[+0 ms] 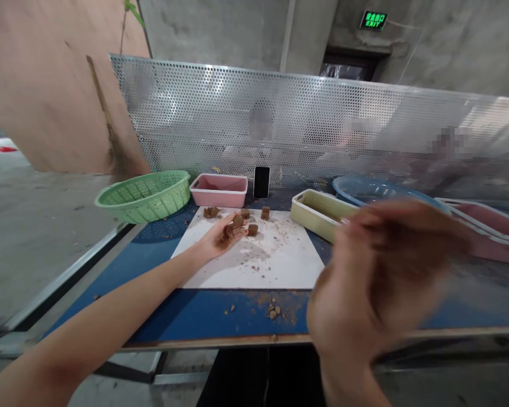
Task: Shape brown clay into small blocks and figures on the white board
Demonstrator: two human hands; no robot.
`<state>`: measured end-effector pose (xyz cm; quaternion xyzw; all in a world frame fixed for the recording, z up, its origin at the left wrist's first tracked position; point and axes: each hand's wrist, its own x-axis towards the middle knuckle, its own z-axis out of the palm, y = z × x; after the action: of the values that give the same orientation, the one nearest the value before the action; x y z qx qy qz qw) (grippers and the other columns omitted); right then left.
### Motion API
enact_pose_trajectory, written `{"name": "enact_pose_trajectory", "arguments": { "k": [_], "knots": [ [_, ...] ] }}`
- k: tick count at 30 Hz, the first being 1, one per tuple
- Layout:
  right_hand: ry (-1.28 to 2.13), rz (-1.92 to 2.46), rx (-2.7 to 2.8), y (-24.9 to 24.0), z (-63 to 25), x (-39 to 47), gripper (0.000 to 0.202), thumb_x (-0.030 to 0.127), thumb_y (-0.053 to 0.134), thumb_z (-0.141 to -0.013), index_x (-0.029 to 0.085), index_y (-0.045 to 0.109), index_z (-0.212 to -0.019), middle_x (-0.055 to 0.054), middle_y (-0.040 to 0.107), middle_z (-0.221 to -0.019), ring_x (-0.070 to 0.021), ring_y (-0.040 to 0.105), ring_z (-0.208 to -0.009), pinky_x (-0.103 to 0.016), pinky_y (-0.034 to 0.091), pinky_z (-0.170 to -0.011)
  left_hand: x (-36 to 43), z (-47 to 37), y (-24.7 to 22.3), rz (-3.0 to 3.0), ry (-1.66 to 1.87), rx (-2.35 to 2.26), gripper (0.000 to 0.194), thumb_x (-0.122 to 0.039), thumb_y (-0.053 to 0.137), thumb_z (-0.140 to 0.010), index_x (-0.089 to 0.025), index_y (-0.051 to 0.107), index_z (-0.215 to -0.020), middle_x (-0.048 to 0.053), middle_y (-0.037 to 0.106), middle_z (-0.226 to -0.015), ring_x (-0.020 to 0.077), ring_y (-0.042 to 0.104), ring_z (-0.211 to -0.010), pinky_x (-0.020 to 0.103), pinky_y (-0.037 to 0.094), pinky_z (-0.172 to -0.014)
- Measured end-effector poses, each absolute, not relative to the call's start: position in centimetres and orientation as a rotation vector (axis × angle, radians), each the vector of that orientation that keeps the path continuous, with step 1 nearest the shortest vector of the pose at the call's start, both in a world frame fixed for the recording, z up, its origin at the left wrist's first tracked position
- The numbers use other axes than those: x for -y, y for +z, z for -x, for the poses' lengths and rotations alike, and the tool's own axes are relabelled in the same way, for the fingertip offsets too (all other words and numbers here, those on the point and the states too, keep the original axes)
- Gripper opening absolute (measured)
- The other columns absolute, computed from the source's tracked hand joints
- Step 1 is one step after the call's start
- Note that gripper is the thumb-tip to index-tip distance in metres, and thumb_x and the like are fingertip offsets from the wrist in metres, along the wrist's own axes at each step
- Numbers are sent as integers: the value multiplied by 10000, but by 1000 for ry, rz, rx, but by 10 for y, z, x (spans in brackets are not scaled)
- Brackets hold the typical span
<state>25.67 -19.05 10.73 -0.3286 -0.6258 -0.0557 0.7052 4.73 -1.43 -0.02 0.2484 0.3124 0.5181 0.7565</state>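
Note:
My left hand [225, 234] is palm up over the white sheet [284, 260], its palm smeared brown, with a brown clay lump [238, 222] held at its fingers. Close to those fingers sit small brown blocks, one [252, 230] to the right and one [245, 213] behind. Another block [265, 213] stands farther right, and a crumbly brown piece [211, 212] lies at the sheet's back left. Large and blurred, my right hand [382, 277] is raised near the camera at the right, brown on its palm; motion smears its fingers.
Along the back stand a green basket [148, 198], a pink bin [219, 191], a phone [262, 182], a yellow-green bin [318, 215], a blue basin [382, 189] and pink bins [492, 226] at right. Crumbs [274, 311] lie on the blue table [186, 316]. Perforated metal [220, 118] rises behind.

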Motion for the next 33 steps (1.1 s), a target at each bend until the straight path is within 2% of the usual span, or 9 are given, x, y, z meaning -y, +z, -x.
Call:
{"name": "enact_pose_trajectory", "arguments": {
  "k": [2, 4, 7, 10, 14, 17, 21, 27, 33],
  "knots": [
    [-122, 791, 1480, 113, -243, 168, 177, 213, 526, -1046, 285, 600, -1189, -33, 559, -1051, -203, 563, -954, -417, 460, -894, 11, -46, -4, -567, 1135, -649, 154, -292, 712, -977, -142, 739, -1000, 75, 789, -854, 175, 768, -758, 277, 656, -780],
    [-113, 856, 1802, 106, -235, 130, 114, 290, 564, -1034, 259, 628, -1124, -43, 597, -1053, -230, 585, -997, -448, 429, -938, 9, -45, -6, -583, 1148, -648, 188, -324, 707, -982, -143, 745, -1015, 54, 771, -806, 152, 741, -695, 247, 638, -716],
    [-128, 967, 2138, 73, -232, 66, 317, 458, 653, -985, 223, 632, -1196, -101, 624, -1154, -297, 576, -1114, -470, 394, -961, 9, -46, -5, -628, 1155, -646, 216, -354, 731, -966, -139, 750, -983, -2, 683, -658, 110, 648, -564, 210, 582, -600],
    [-214, 1008, 2306, 31, -231, 25, 461, 558, 681, -955, 175, 644, -1210, -150, 628, -1191, -332, 560, -1150, -484, 378, -955, 9, -48, -7, -743, 1154, -613, 283, -408, 825, -877, -141, 732, -885, -30, 605, -595, 102, 590, -541, 193, 499, -509],
    [-252, 977, 2226, -5, -227, 17, 356, 495, 590, -1036, 174, 672, -1167, -135, 646, -1153, -304, 572, -1137, -473, 356, -958, 12, -49, -11, -885, 1175, -627, 401, -461, 907, -769, -152, 752, -971, 3, 704, -763, 107, 642, -659, 191, 517, -592],
    [-233, 966, 2144, -14, -227, 24, 326, 460, 585, -1046, 186, 680, -1193, -125, 654, -1143, -292, 590, -1133, -469, 344, -960, 13, -50, -13, -946, 1152, -639, 467, -480, 916, -752, -159, 761, -1053, 29, 740, -843, 121, 672, -706, 207, 530, -634],
    [-238, 968, 2152, -14, -230, 31, 354, 483, 606, -1032, 182, 692, -1197, -130, 663, -1133, -299, 601, -1100, -473, 352, -957, 13, -52, -15, -978, 1127, -631, 439, -469, 906, -767, -156, 759, -1037, 59, 764, -915, 148, 703, -753, 213, 514, -609],
    [-166, 962, 2104, -17, -234, 29, 313, 423, 601, -1044, 191, 684, -1239, -122, 679, -1124, -290, 610, -1103, -469, 380, -997, 15, -51, -13, -1030, 1065, -608, 414, -490, 875, -800, -154, 762, -1014, 92, 783, -965, 182, 733, -833, 275, 583, -747],
    [-49, 977, 2083, -22, -236, 23, 355, 440, 636, -1017, 196, 661, -1274, -122, 670, -1140, -302, 597, -1137, -477, 407, -1022, 16, -48, -11, -1026, 1039, -596, 368, -314, 921, -763, -151, 760, -1052, 87, 785, -1025, 175, 739, -886, 282, 594, -810]
  ]
}}
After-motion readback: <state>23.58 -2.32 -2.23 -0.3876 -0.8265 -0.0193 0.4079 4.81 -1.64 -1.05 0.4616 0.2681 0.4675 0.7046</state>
